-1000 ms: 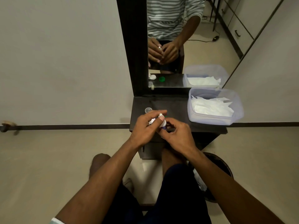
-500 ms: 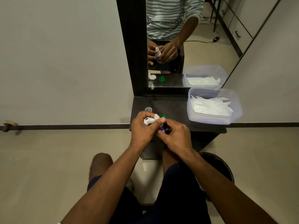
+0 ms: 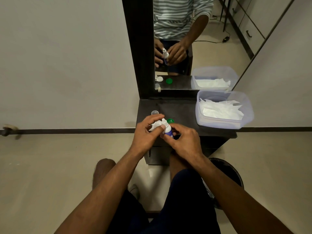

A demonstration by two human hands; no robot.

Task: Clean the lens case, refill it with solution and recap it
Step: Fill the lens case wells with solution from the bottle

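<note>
A small white solution bottle point(image 3: 167, 130) with a blue label stands upright between my hands over the front of the dark shelf point(image 3: 182, 112). My right hand point(image 3: 184, 141) wraps its lower body. My left hand point(image 3: 146, 132) presses its thumb at the bottle's neck, and something white point(image 3: 154, 125) shows under its fingers; I cannot tell whether it is the lens case or tissue. A green lens case cap point(image 3: 170, 120) lies on the shelf just behind the bottle. A small clear cap point(image 3: 154, 112) sits further back left.
A clear plastic tub point(image 3: 248, 115) with white tissues fills the shelf's right side. A mirror point(image 3: 185, 48) rises behind the shelf and reflects the hands, bottle and caps. A dark bin point(image 3: 229, 171) stands on the floor beside my right knee.
The bottle has come upright out of my left palm, so its nozzle and blue label now show. Both hands stay close together at the shelf's front.
</note>
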